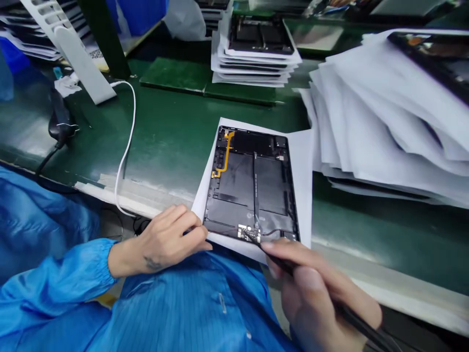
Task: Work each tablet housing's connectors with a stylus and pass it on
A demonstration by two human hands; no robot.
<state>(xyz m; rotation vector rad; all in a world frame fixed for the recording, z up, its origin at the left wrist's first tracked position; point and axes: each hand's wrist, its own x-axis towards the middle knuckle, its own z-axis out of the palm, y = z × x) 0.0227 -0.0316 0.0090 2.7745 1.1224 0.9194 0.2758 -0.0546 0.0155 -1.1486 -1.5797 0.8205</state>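
An opened tablet point(238, 181) with its inner parts bared lies on white paper point(304, 195) at the bench's front edge. It has an orange flex cable point(227, 154) along its left side and a small circuit board point(248, 232) at its near edge. My left hand point(172, 239), fingers curled, grips the tablet's near left corner. In my right hand point(318, 288) is a slim black pointed tool point(280, 261), held like a pen. Its tip meets the small board, and whether it has one arm or two cannot be made out.
Stacked tablets with paper sheets between them point(252, 66) stand at the back. A taller paper stack point(381, 112) leans on the right. Green boards point(176, 76) lie behind the tablet. To the left are a white stand point(82, 63), a white cable point(128, 142) and a black corded object point(60, 120).
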